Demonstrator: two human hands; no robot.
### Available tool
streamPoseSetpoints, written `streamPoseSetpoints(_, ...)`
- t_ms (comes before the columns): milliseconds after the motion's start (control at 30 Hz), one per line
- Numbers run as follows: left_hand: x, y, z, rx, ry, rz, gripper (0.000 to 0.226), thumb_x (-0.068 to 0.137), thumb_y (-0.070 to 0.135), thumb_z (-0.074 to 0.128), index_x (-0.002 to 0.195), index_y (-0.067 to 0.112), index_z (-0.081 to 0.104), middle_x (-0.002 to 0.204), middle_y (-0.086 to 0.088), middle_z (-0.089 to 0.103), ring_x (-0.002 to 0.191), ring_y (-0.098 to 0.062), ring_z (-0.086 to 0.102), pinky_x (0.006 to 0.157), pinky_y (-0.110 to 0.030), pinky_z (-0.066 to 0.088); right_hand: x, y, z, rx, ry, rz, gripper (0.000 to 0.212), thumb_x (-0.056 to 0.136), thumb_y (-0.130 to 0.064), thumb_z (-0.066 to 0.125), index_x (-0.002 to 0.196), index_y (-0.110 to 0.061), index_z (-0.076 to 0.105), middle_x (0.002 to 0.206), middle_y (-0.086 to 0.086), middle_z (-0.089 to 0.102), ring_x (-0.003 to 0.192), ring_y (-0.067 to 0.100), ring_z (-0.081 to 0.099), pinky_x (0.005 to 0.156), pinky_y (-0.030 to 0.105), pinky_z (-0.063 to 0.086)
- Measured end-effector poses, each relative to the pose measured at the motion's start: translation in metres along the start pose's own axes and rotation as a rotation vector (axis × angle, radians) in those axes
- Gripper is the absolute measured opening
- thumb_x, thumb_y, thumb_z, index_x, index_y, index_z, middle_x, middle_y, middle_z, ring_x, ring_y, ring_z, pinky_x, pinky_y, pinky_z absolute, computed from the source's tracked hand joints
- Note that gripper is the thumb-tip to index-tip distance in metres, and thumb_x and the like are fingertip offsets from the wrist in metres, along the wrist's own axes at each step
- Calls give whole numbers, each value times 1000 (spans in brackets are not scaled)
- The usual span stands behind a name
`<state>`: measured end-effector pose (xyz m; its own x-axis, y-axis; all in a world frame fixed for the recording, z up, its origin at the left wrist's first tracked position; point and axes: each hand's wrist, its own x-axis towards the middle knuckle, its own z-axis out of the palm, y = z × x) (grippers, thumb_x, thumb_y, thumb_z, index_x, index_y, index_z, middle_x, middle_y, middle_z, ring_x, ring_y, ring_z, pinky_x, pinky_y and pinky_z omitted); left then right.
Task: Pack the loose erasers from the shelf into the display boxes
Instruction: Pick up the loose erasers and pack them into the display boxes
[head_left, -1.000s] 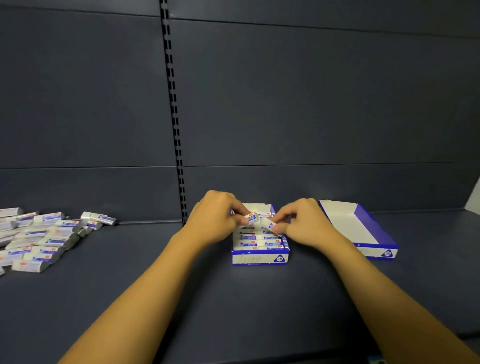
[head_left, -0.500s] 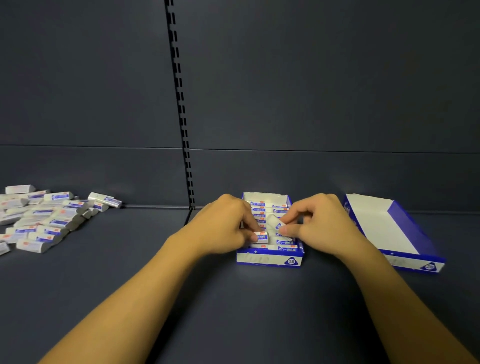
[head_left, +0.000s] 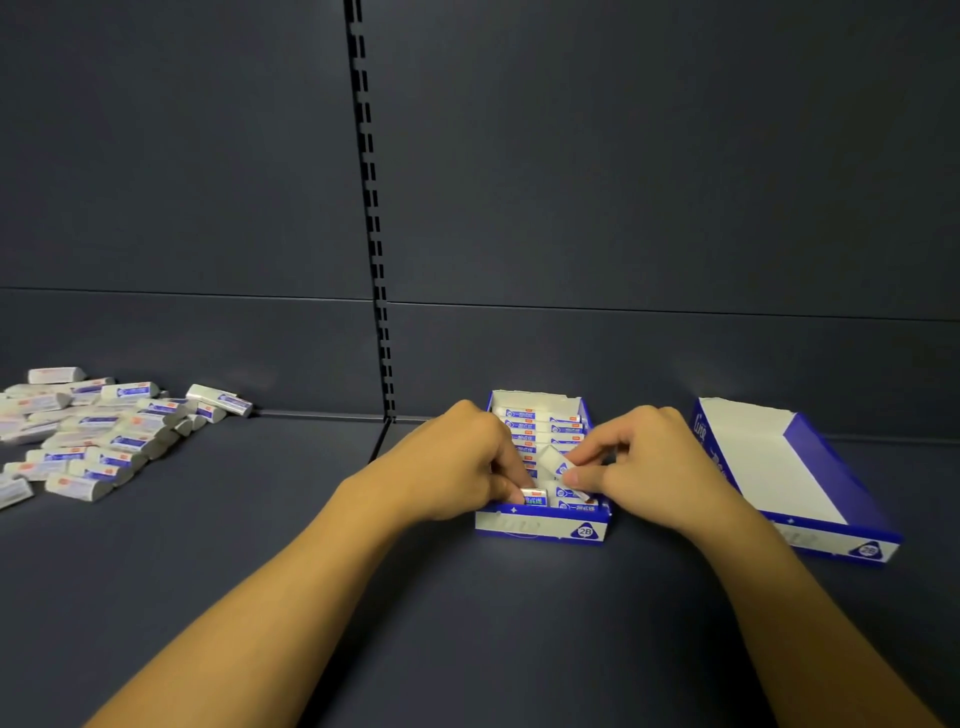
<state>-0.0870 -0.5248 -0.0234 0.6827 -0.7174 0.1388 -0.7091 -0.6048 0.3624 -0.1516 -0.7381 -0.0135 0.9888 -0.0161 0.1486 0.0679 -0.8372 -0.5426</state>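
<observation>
A blue and white display box (head_left: 540, 530) stands on the dark shelf, holding two rows of wrapped erasers. My left hand (head_left: 457, 467) reaches into its front left corner and pinches an eraser (head_left: 534, 497) lying there. My right hand (head_left: 644, 462) pinches a tilted eraser (head_left: 551, 461) over the box's right row. A second display box (head_left: 841, 467) stands to the right with nothing inside. A pile of loose erasers (head_left: 93, 431) lies at the far left of the shelf.
The dark shelf (head_left: 363, 597) runs to a panelled back wall with a slotted upright (head_left: 371, 208). Bare shelf lies between the loose pile and the boxes, and in front of them.
My left hand has brought its eraser down from the middle of the box into the front left corner. My right hand still holds its tilted eraser. The view has tilted a little.
</observation>
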Motion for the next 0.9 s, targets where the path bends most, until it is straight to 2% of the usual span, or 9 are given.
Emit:
streamPoseSetpoints(200, -1, 1, -1, 0, -25, -33, 17, 88, 29, 77, 105, 29, 80, 106, 12, 75, 94, -4, 66, 83, -30, 59, -1, -2, 0, 27, -21, 7, 24, 79, -33, 81, 101, -24, 76, 103, -6, 73, 80, 1, 63, 55, 10, 44)
streamPoseSetpoints(400, -2, 4, -4, -34, -28, -61, 8, 85, 23, 80, 92, 20, 80, 97, 9, 77, 89, 1, 68, 77, -18, 58, 1, -1, -5, 31, -96, 30, 14, 80, -32, 81, 90, -32, 71, 94, -12, 65, 91, 7, 62, 58, 13, 46)
streamPoseSetpoints(600, -2, 3, -4, -23, -82, -68, 14, 90, 21, 75, 103, 18, 80, 110, 7, 75, 101, -5, 66, 86, -27, 59, 7, 2, -4, -26, -206, 53, 20, 77, -30, 84, 94, -32, 73, 113, -7, 65, 110, 12, 56, 68, 20, 54)
streamPoseSetpoints(767, -2, -1, -6, -11, -108, -73, 15, 91, 21, 74, 105, 22, 79, 113, 10, 74, 100, -4, 65, 89, -30, 59, 11, 1, -8, -52, -286, 46, 14, 84, -20, 79, 97, -24, 75, 99, -15, 61, 98, 8, 58, 61, 16, 51)
streamPoseSetpoints(900, 1, 3, -8, -12, -108, -86, 11, 89, 23, 76, 99, 24, 80, 107, 11, 75, 91, -1, 65, 87, -28, 59, 14, -2, -9, -82, -340, 42, 19, 85, -16, 76, 104, -16, 75, 104, -11, 65, 93, 8, 61, 64, 18, 53)
